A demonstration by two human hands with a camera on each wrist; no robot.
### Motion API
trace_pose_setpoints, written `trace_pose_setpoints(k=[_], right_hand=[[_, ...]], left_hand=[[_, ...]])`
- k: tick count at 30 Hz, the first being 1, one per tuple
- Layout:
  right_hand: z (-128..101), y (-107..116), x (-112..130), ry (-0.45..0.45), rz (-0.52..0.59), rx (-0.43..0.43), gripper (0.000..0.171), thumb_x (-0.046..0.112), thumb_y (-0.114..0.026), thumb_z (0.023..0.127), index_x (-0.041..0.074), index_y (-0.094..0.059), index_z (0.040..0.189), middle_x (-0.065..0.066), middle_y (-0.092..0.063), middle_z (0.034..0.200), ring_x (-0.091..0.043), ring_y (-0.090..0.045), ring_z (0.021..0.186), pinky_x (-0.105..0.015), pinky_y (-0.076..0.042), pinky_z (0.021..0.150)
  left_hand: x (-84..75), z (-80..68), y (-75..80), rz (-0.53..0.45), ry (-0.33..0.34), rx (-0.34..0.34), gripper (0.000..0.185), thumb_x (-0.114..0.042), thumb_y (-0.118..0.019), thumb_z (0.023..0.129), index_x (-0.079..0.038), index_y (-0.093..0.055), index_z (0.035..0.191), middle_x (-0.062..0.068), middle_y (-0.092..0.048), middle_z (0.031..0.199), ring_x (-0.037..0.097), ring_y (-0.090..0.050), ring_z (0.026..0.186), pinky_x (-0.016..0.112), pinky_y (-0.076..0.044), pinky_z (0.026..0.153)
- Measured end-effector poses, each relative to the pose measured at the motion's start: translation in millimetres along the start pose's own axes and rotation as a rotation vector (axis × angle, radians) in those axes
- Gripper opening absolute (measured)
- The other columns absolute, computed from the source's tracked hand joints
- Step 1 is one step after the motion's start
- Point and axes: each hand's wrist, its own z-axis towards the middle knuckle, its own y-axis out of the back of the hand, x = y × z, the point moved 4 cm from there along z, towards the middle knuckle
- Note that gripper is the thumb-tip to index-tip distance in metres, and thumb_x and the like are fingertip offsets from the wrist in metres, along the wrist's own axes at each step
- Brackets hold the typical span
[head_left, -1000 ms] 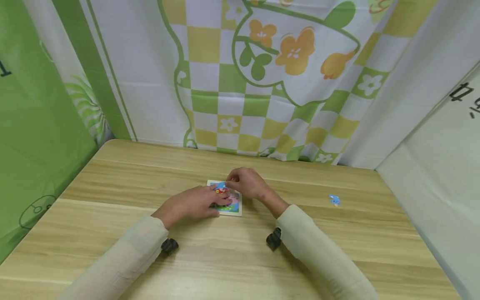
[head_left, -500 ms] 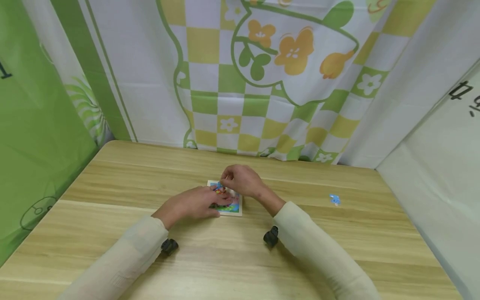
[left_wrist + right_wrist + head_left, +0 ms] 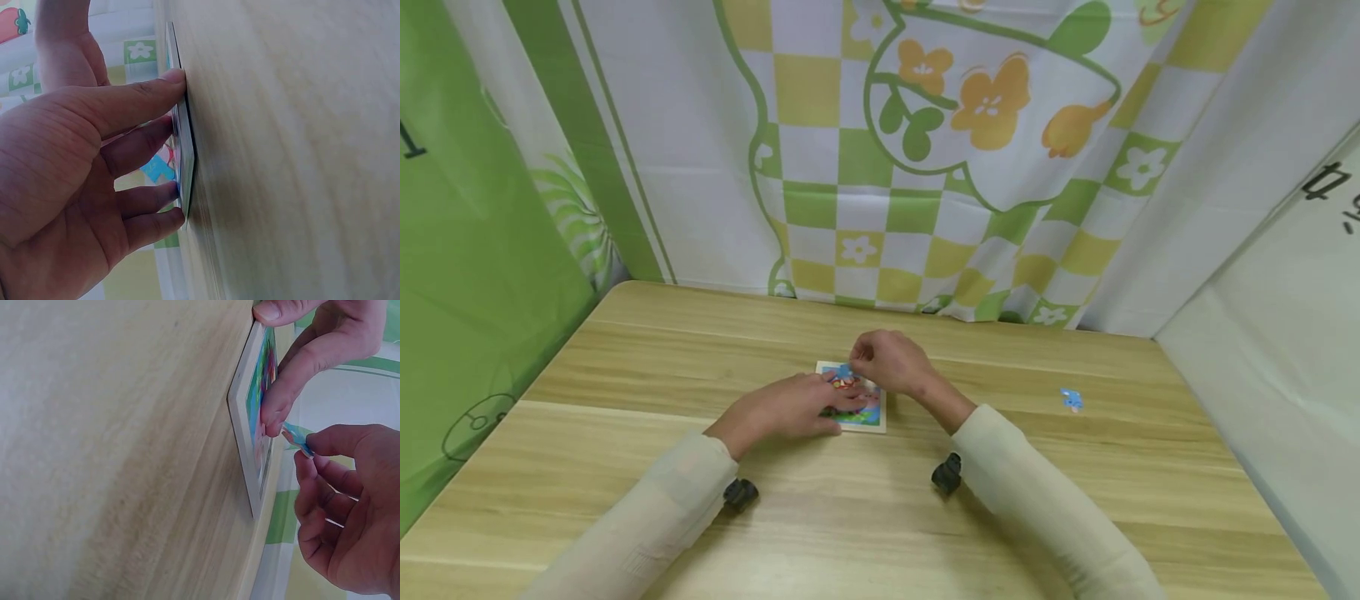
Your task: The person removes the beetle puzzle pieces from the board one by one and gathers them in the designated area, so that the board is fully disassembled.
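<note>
Mid-tabletop, the left hand stays flat on the puzzle board, fingers straight; the right hand has drifted to the board's far-left corner, its grip pinching a blue piece just above the surface

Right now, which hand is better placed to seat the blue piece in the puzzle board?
Probably the right hand: it pinches the blue piece just above the puzzle board. The left hand lies flat, pressing the board down.
</note>
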Motion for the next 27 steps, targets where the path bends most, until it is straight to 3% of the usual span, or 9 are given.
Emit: trace_pose_setpoints(k=[12, 27], right_hand=[[-7, 4, -14, -0.043, 0.004, -0.013, 0.01, 0.023, -0.07, 0.099, 0.016, -0.077, 0.098, 0.001, -0.076, 0.098, -0.015, -0.067, 0.087, -0.034, -0.054, 0.076], [-23, 18, -34, -0.042, 0.078, -0.035, 0.011, 0.02, -0.069, 0.099, 0.013, -0.078, 0.098, 0.003, -0.074, 0.091, -0.014, -0.064, 0.084, -0.036, -0.05, 0.077]], left_hand=[[2.8, 1.3, -0.9, 0.004, 0.033, -0.009, 0.05, -0.021, -0.07, 0.101, -0.018, -0.058, 0.15, 0.006, -0.048, 0.158, 0.041, -0.043, 0.144, 0.06, -0.041, 0.11], [2.3, -0.7, -0.2, -0.035, 0.079, 0.007, 0.052, -0.021, -0.07, 0.101, -0.016, -0.056, 0.151, 0.003, -0.049, 0.156, 0.052, -0.033, 0.146, 0.064, -0.032, 0.115]])
